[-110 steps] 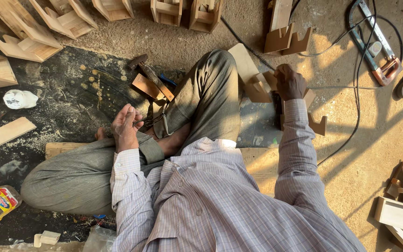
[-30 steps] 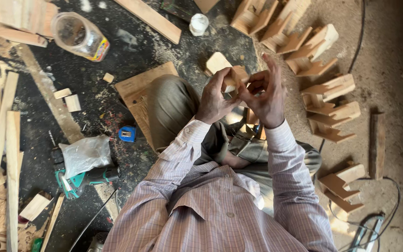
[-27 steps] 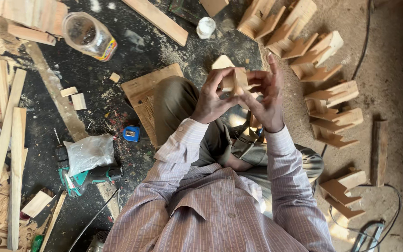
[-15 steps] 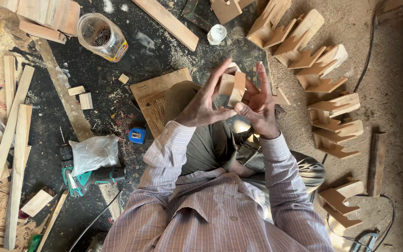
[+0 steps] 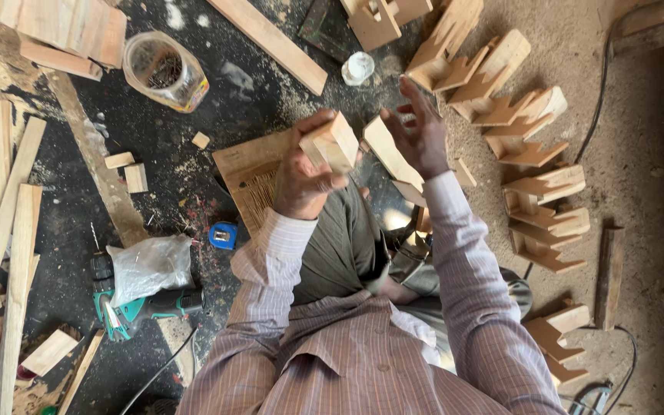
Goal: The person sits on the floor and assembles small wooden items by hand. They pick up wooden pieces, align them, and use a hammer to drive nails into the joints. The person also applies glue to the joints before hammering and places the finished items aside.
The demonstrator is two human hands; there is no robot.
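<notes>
The left hand (image 5: 305, 180) grips a pale square wooden block (image 5: 333, 142); just beside it, the right hand (image 5: 424, 138) — fingers spread — steadies a long pale wooden piece (image 5: 388, 154) slanting down-right.

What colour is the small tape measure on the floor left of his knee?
Blue, with a dark centre; the tape measure lies on the dark floor, and the head view shows it best.

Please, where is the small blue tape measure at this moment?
In the head view, the blue tape measure lies on the dark floor at the person's left side, just left of the flat wooden board and above the clear plastic bag.
</notes>
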